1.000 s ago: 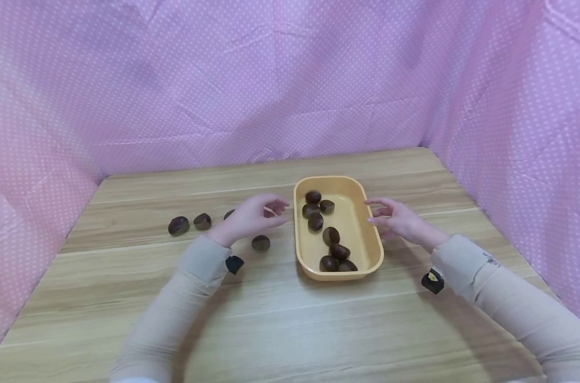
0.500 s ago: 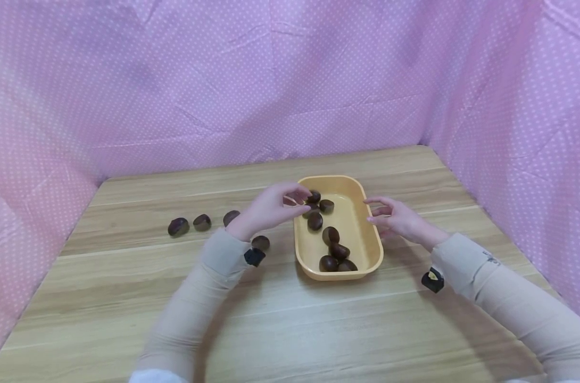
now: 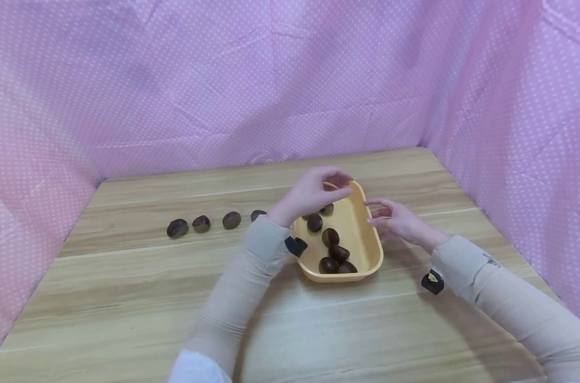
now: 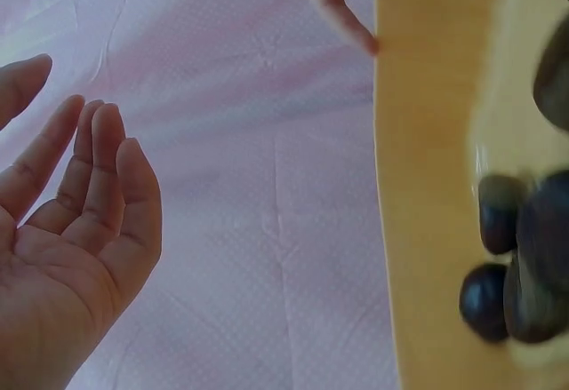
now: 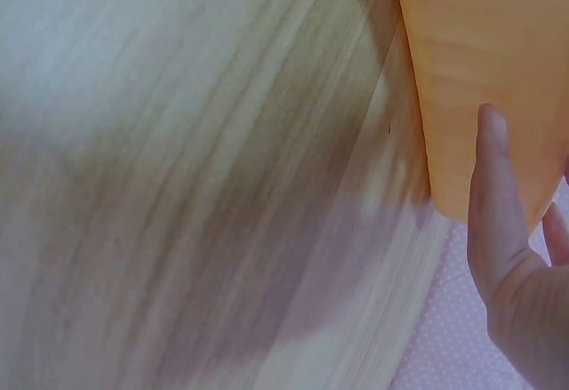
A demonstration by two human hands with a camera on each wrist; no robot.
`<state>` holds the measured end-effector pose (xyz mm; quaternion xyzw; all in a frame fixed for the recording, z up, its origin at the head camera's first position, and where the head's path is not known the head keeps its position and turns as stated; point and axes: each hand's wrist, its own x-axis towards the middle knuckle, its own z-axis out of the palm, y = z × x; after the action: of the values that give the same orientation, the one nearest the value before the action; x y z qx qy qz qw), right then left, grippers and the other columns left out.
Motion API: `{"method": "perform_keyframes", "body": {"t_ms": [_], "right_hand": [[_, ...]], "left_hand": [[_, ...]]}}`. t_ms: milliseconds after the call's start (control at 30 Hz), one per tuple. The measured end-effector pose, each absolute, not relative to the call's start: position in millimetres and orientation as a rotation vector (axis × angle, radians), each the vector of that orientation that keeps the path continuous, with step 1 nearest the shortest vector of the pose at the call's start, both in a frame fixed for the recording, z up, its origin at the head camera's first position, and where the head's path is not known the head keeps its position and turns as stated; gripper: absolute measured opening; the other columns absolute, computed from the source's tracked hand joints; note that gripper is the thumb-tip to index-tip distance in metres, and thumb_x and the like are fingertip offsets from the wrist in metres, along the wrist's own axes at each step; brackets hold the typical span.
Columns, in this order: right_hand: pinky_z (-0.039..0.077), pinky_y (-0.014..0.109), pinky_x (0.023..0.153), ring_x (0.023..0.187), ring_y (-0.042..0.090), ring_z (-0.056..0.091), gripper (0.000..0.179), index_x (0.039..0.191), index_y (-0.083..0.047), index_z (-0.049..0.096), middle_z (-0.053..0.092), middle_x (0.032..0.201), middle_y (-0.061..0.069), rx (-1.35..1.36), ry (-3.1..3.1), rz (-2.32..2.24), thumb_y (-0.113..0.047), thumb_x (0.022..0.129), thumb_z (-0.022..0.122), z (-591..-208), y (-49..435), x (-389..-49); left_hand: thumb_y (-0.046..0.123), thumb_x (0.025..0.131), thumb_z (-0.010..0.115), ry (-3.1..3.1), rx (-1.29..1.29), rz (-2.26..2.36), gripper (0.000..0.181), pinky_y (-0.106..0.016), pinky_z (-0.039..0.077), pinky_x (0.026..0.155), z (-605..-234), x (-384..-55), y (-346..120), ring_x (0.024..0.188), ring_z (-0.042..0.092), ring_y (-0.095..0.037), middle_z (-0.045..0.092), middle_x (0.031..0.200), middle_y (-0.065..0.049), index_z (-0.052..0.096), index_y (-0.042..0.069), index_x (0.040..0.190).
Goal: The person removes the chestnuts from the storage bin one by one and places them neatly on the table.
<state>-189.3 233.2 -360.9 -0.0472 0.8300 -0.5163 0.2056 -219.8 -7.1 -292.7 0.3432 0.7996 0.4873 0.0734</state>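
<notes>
My left hand hovers over the far left part of a yellow plastic tray. In the left wrist view its palm faces up into the camera, the fingers are loosely bent and nothing lies between them. Several brown chestnuts sit in the tray along its left and near side; some at the far left are hidden by the hand. My right hand is at the tray's right side, fingertips at the rim. The right wrist view shows a straight finger against the tray's outer wall.
On the wooden table, a row of chestnuts lies left of the tray, the rightmost chestnut partly covered by the left arm. Pink dotted cloth hangs behind and at both sides.
My left hand has moved right, from beside the tray to over its far part. The left arm now covers one chestnut and uncovers another in the row. The right hand and tray stay put.
</notes>
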Motion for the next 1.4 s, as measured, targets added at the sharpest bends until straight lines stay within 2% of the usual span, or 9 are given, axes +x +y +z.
{"method": "perform_keyframes", "body": {"t_ms": [167, 433, 600, 767, 1000, 1400], "right_hand": [[0.057, 0.041, 0.076, 0.101, 0.026, 0.060, 0.061, 0.146, -0.006, 0.028, 0.044, 0.131, 0.034, -0.137, 2.320, -1.445, -0.011, 0.093, 0.057, -362, 235, -190], [0.057, 0.042, 0.075, 0.095, 0.021, 0.062, 0.060, 0.145, -0.005, 0.029, 0.046, 0.129, 0.034, -0.121, 2.285, -1.492, -0.007, 0.093, 0.057, -366, 237, -192], [0.057, 0.042, 0.075, 0.094, 0.021, 0.062, 0.059, 0.145, -0.004, 0.029, 0.046, 0.128, 0.035, -0.125, 2.290, -1.489, -0.006, 0.093, 0.057, -366, 237, -192], [0.057, 0.043, 0.075, 0.094, 0.020, 0.062, 0.059, 0.145, -0.004, 0.030, 0.047, 0.128, 0.035, -0.125, 2.292, -1.487, -0.006, 0.092, 0.057, -366, 236, -192], [0.057, 0.042, 0.076, 0.094, 0.019, 0.062, 0.061, 0.145, -0.003, 0.028, 0.046, 0.128, 0.035, -0.127, 2.286, -1.502, -0.007, 0.092, 0.058, -365, 235, -191], [0.057, 0.044, 0.075, 0.098, 0.024, 0.061, 0.061, 0.146, -0.004, 0.028, 0.045, 0.129, 0.035, -0.137, 2.300, -1.469, -0.008, 0.093, 0.058, -365, 236, -192]], "left_hand": [[0.017, 0.091, 0.063, 2.397, 1.006, 1.477, 0.028, -0.018, 0.048, 0.089, -297, -227, 7, 0.102, 0.060, -0.015, 0.066, 0.111, -0.009, 0.062, 0.004, 0.116], [0.019, 0.091, 0.063, 2.413, 0.857, 1.429, 0.034, -0.025, 0.051, 0.085, -323, -245, 10, 0.104, 0.061, -0.021, 0.064, 0.113, -0.010, 0.059, 0.001, 0.120], [0.017, 0.089, 0.065, 2.436, 0.826, 1.379, 0.037, -0.030, 0.049, 0.093, -339, -258, 11, 0.109, 0.059, -0.023, 0.062, 0.120, -0.014, 0.058, 0.000, 0.121], [0.018, 0.087, 0.069, 2.492, 0.737, 1.254, 0.041, -0.033, 0.045, 0.100, -354, -266, 10, 0.116, 0.056, -0.023, 0.060, 0.126, -0.011, 0.057, 0.004, 0.124], [0.015, 0.086, 0.069, 2.481, 0.687, 1.186, 0.047, -0.036, 0.041, 0.104, -361, -271, 6, 0.121, 0.052, -0.028, 0.056, 0.131, -0.014, 0.054, 0.003, 0.128], [0.015, 0.085, 0.070, 2.525, 0.726, 0.918, 0.049, -0.033, 0.038, 0.108, -366, -277, 5, 0.126, 0.048, -0.024, 0.055, 0.135, -0.007, 0.054, 0.008, 0.130]]}}
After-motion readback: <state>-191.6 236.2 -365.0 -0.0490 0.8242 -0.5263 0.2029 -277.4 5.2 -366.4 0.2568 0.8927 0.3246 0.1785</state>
